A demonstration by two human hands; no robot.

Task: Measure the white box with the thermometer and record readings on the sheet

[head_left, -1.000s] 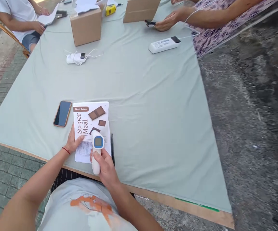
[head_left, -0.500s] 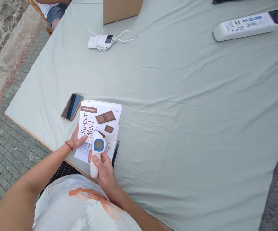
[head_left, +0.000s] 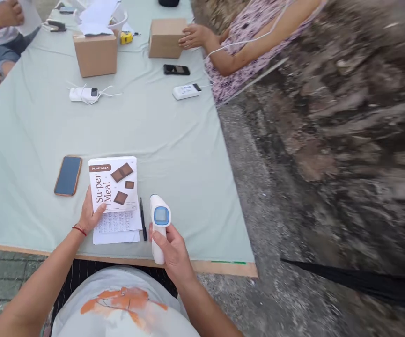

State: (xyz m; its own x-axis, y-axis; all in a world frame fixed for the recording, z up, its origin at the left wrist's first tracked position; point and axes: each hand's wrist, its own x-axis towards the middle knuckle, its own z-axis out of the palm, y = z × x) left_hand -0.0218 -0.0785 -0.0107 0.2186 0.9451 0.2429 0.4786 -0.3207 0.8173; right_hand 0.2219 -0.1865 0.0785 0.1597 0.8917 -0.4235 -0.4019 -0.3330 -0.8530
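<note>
My right hand (head_left: 174, 252) is wrapped round the handle of a white infrared thermometer (head_left: 159, 224) with a blue-rimmed screen, held over the table near its front edge. My left hand (head_left: 90, 213) grips the lower left corner of a white box (head_left: 114, 185) printed "NutriMotion Su-per Meal" with brown bars, thumb on its face. Under the box lie printed paper sheets (head_left: 118, 229). A black pen (head_left: 143, 220) rests beside the sheets, between them and the thermometer. To the left of the box is a phone (head_left: 68, 176) in an orange case.
Farther along the cloth-covered table (head_left: 146, 126) lie a cable-wrapped white device (head_left: 83, 94), another white device (head_left: 187, 91), a black phone (head_left: 176, 69), a yellow tape measure (head_left: 126, 37) and a cardboard box (head_left: 97, 55). A co-worker's hands touch a second box (head_left: 166, 38); another person sits far left.
The view has swung, bringing people and more boxes into sight. My right hand has moved the thermometer from over the white box to its right. My left hand keeps its hold.
</note>
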